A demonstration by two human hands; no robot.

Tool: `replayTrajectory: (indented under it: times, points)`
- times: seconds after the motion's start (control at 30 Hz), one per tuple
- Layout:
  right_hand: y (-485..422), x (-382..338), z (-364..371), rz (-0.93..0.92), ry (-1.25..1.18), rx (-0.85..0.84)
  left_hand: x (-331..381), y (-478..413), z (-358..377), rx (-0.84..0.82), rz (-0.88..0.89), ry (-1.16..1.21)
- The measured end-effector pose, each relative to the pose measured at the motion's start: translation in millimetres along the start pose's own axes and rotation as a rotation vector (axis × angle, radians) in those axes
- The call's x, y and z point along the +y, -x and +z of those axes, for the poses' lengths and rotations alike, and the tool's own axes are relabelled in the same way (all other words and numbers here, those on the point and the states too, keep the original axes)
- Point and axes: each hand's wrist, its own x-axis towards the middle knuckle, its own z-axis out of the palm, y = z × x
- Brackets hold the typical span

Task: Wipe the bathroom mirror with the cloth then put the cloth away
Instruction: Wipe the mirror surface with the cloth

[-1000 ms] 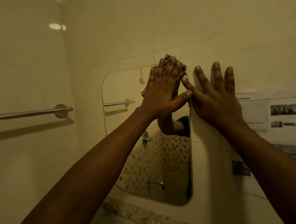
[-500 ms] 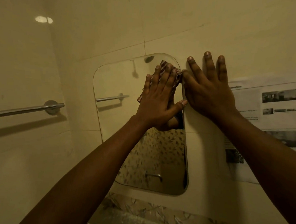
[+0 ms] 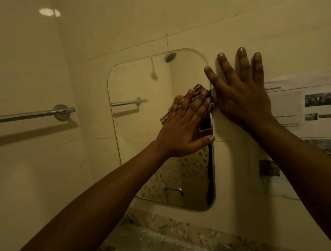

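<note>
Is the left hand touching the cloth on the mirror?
Touching. The head view shows the left hand lying flat over the cloth, on the mirror.

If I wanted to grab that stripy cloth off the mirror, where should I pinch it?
Probably the loose corner of the cloth that sticks out past the little-finger side of the left hand, coming from the left over the mirror. The rest lies flat under that palm, and the right hand blocks the other side at the mirror's edge.
</note>
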Motion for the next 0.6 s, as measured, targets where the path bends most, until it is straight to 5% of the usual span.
replayTrajectory:
  times: [0.6]
  points:
    - [2,-4,1,0.026,-0.045,-0.009,33,73,38,-0.064,0.095,-0.003]
